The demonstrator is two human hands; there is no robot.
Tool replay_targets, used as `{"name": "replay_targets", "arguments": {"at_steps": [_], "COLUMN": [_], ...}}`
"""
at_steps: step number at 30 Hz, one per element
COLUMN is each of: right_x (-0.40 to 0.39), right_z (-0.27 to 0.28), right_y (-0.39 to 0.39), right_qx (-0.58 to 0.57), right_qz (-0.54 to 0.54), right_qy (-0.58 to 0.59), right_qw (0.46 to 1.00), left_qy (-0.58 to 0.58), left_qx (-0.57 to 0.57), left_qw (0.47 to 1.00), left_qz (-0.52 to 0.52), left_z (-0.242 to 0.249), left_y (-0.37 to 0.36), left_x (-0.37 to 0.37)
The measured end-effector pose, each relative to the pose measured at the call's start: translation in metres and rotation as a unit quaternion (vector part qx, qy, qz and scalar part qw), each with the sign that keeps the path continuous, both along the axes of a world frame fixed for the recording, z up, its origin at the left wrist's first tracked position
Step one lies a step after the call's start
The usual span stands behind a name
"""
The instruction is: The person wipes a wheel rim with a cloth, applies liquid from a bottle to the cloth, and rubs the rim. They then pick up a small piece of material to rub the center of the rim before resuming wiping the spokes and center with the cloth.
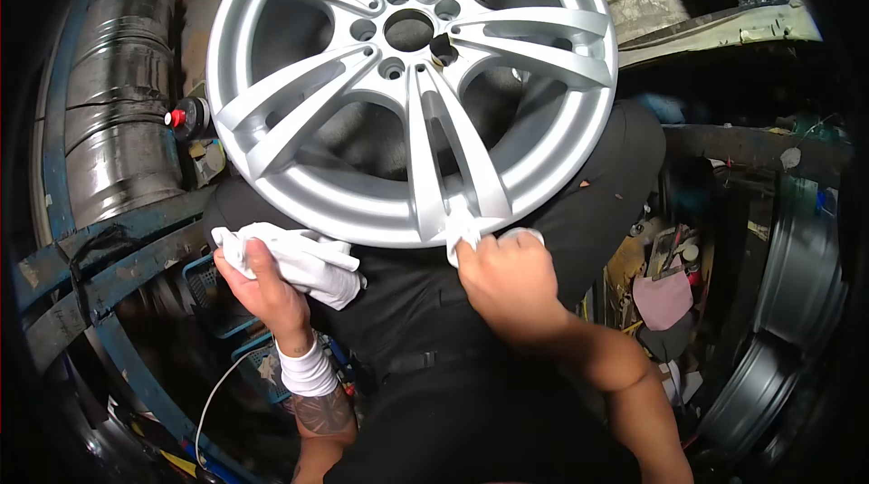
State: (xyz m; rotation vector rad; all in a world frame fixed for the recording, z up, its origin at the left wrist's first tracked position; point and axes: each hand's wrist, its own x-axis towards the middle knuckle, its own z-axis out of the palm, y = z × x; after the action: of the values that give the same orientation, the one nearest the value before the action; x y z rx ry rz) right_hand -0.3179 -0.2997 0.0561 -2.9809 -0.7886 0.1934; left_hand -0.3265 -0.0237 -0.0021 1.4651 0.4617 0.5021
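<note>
Wheel [335,203] faces up; left grip [267,298] pinches slanted cloth [312,267]; right grip [511,280] clenches rag [460,235].

Between the left hand [267,294] and right hand [511,280], a gap lies along the lower rim [348,223], narrowed by the bunched cloth [317,271]. Wide openings between spokes [468,149] permit hand entry from above; the legs [629,153] obstruct access from below. The red-capped container [190,119] restricts clearance at the rim's left.
</note>
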Motion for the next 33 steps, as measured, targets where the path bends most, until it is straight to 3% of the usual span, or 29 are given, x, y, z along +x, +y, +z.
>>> {"name": "replay_targets", "arguments": {"at_steps": [3, 6, 11, 12, 16, 17, 19, 22, 23, 25, 28, 32, 33], "right_x": [0.007, 0.005, 0.021, 0.011, 0.009, 0.013, 0.001, 0.008, 0.02, 0.017, 0.02, 0.026, 0.031], "right_z": [-0.003, 0.005, -0.007, -0.004, -0.006, -0.017, -0.001, 0.006, 0.006, -0.002, 0.001, 0.016, 0.031], "right_y": [-0.004, -0.002, 0.001, 0.001, -0.001, 0.003, -0.001, -0.004, -0.005, -0.005, -0.008, -0.029, -0.044], "right_qx": [0.034, -0.012, -0.039, -0.04, 0.013, -0.018, -0.035, 0.038, 0.028, -0.02, 0.011, 0.084, 0.094], "right_qz": [0.016, 0.014, 0.01, 0.02, -0.014, -0.038, 0.005, 0.019, 0.001, 0.019, 0.015, 0.057, 0.128], "right_qy": [0.042, 0.064, 0.096, 0.046, 0.076, 0.096, 0.03, 0.082, 0.127, 0.084, 0.128, 0.137, 0.251], "right_qw": [0.998, 0.998, 0.995, 0.998, 0.997, 0.994, 0.999, 0.996, 0.992, 0.996, 0.992, 0.985, 0.955], "left_qy": [0.008, 0.012, 0.007, -0.001, -0.024, -0.007, 0.012, 0.031, 0.034, 0.014, -0.005, -0.026, -0.014], "left_qx": [0.083, 0.196, 0.127, 0.122, 0.217, 0.223, 0.234, 0.138, 0.104, 0.02, -0.062, 0.071, 0.098], "left_qw": [0.996, 0.98, 0.992, 0.993, 0.975, 0.974, 0.972, 0.989, 0.993, 1.0, 0.998, 0.997, 0.994], "left_qz": [-0.017, -0.025, -0.006, -0.004, 0.045, 0.034, 0.014, 0.04, 0.047, 0.009, -0.017, -0.034, -0.034], "left_z": [-0.003, 0.001, -0.002, 0.001, 0.012, 0.011, 0.007, 0.01, 0.014, 0.02, 0.028, 0.024, 0.026], "left_y": [0.002, -0.012, -0.013, -0.015, -0.021, -0.019, -0.011, -0.011, -0.013, -0.018, -0.027, -0.054, -0.064], "left_x": [-0.007, 0.001, -0.005, -0.001, 0.005, 0.001, 0.001, -0.001, 0.0, 0.003, 0.002, 0.001, -0.005]}}
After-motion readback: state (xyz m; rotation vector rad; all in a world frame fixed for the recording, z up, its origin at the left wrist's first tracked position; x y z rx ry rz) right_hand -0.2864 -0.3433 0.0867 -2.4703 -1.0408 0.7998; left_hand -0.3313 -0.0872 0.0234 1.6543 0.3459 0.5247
